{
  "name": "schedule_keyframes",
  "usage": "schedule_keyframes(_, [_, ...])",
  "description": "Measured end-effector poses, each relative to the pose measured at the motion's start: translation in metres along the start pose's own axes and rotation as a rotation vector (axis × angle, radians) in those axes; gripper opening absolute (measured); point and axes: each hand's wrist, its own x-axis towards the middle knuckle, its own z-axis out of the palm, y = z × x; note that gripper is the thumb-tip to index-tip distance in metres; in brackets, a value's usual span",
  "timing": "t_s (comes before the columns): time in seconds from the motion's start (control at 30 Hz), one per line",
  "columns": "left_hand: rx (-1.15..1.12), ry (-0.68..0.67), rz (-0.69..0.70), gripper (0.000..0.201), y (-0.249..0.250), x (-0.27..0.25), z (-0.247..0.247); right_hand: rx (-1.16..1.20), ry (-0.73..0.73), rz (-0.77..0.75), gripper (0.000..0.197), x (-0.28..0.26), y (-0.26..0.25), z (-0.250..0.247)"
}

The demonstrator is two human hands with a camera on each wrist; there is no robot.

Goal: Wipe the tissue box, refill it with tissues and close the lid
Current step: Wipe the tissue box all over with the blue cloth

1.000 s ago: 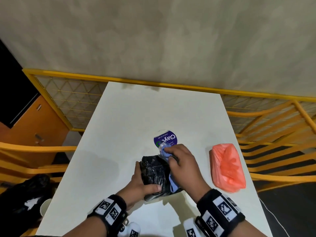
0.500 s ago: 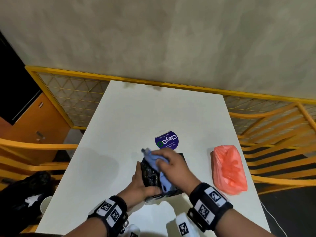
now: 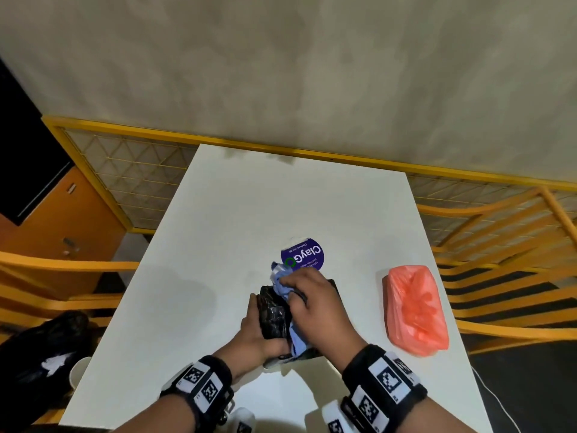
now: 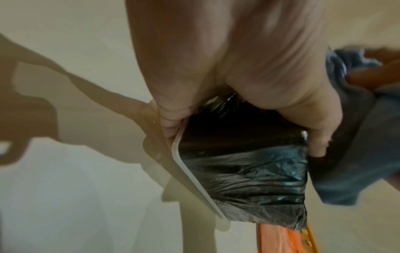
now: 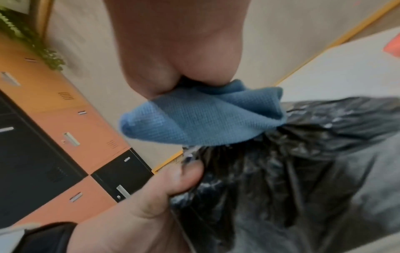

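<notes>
The tissue box (image 3: 273, 314), wrapped in crinkled black plastic with a white rim, sits tilted near the front of the white table (image 3: 249, 198). My left hand (image 3: 253, 335) grips its near left end, thumb on top; the left wrist view shows the box (image 4: 242, 171) under that hand (image 4: 238, 68). My right hand (image 3: 315, 304) holds a bunched blue cloth (image 3: 281, 282) pressed on the box's top. In the right wrist view the cloth (image 5: 205, 116) is squeezed in the right hand (image 5: 173, 51) against the black wrap (image 5: 303, 154). Much of the box is hidden by both hands.
An orange-pink plastic bag (image 3: 415, 310) with a block-shaped pack inside lies to the right of the box. A round purple sticker (image 3: 304, 254) is on the table just beyond the box. Yellow chairs (image 3: 499, 245) flank the table, and a black bag (image 3: 46, 354) lies low left.
My right hand has slid the blue cloth across the top of the box, from its far right part toward the left. The left hand keeps its hold on the box.
</notes>
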Motion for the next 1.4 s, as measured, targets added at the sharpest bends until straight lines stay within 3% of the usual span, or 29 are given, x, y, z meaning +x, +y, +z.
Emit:
schedule_keyframes(0.1, [-0.020,-0.016,-0.011,0.097,-0.002,0.002,0.002,-0.142,-0.030,0.034,0.035,-0.011,0.007,0.009])
schedule_keyframes(0.23, [-0.006,-0.002,0.026,0.087,-0.001,0.000,0.004,0.133,-0.177,0.066,0.033,-0.008,-0.002,0.010])
schedule_keyframes(0.3, [-0.071,-0.024,0.003,0.091,0.000,-0.002,0.004,0.186,-0.048,0.089,0.032,0.002,0.000,-0.006])
schedule_keyframes(0.4, [-0.113,-0.049,-0.017,0.095,0.003,-0.004,0.003,0.032,0.194,0.124,0.034,0.016,0.019,-0.034])
schedule_keyframes(0.53, [-0.088,-0.036,-0.029,0.101,0.001,-0.002,0.000,-0.161,0.066,0.302,0.030,0.012,0.048,-0.029])
schedule_keyframes(0.6, [-0.079,-0.040,-0.026,0.098,0.000,-0.003,0.002,-0.237,0.011,0.289,0.029,0.005,0.052,-0.011])
schedule_keyframes(0.7, [-0.131,-0.052,0.002,0.091,0.002,-0.007,0.004,-0.026,-0.035,0.310,0.031,0.014,0.044,-0.003])
schedule_keyframes(0.8, [-0.155,-0.051,-0.002,0.090,0.005,-0.008,0.004,0.187,0.111,0.361,0.031,0.027,0.041,-0.022])
schedule_keyframes(0.87, [-0.141,-0.046,-0.004,0.091,0.007,-0.008,0.003,0.098,0.209,0.349,0.030,0.028,0.049,-0.035])
schedule_keyframes(0.97, [-0.137,-0.051,-0.007,0.092,0.008,-0.006,0.002,-0.081,0.053,0.350,0.028,0.019,0.058,-0.031])
schedule_keyframes(1.03, [-0.143,-0.051,-0.007,0.097,0.008,-0.004,0.003,-0.024,-0.041,0.319,0.028,0.009,0.051,-0.020])
schedule_keyframes(1.2, [-0.172,-0.063,0.000,0.091,0.008,-0.004,0.002,0.035,-0.008,0.099,0.034,-0.020,0.022,-0.010])
schedule_keyframes(1.3, [-0.173,-0.107,-0.004,0.093,0.006,-0.002,-0.001,-0.068,-0.078,0.088,0.033,-0.041,0.020,0.001])
schedule_keyframes(1.4, [-0.171,-0.144,0.003,0.093,0.000,0.001,-0.003,0.082,-0.209,0.130,0.031,-0.037,0.008,0.005])
